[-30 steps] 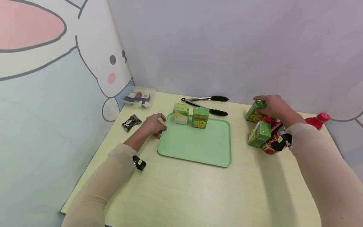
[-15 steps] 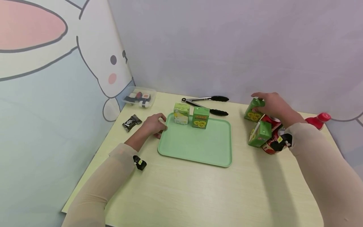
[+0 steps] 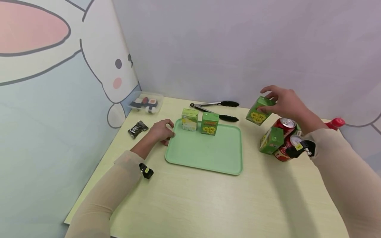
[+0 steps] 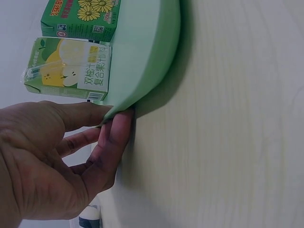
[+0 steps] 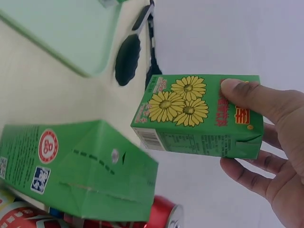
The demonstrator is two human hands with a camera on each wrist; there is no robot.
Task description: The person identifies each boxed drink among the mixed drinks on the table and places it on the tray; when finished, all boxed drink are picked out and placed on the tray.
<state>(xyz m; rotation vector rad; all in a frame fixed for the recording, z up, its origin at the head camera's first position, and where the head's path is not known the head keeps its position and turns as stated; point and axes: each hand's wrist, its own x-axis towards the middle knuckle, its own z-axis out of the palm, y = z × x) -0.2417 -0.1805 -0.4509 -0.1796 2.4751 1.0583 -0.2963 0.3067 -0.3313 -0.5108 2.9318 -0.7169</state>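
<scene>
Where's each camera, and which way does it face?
Head: on the head, looking forward and down at the tray; left hand, right hand and sleeves show.
Left wrist: on that wrist, facing the tray's edge; left hand shows.
Right wrist: on that wrist, facing the held flower carton; right hand shows.
Head and right wrist both show the tongs.

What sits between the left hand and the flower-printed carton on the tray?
The fruit-printed carton, standing on the tray, lies between the left hand and the flower-printed carton; the left wrist view shows it.
</scene>
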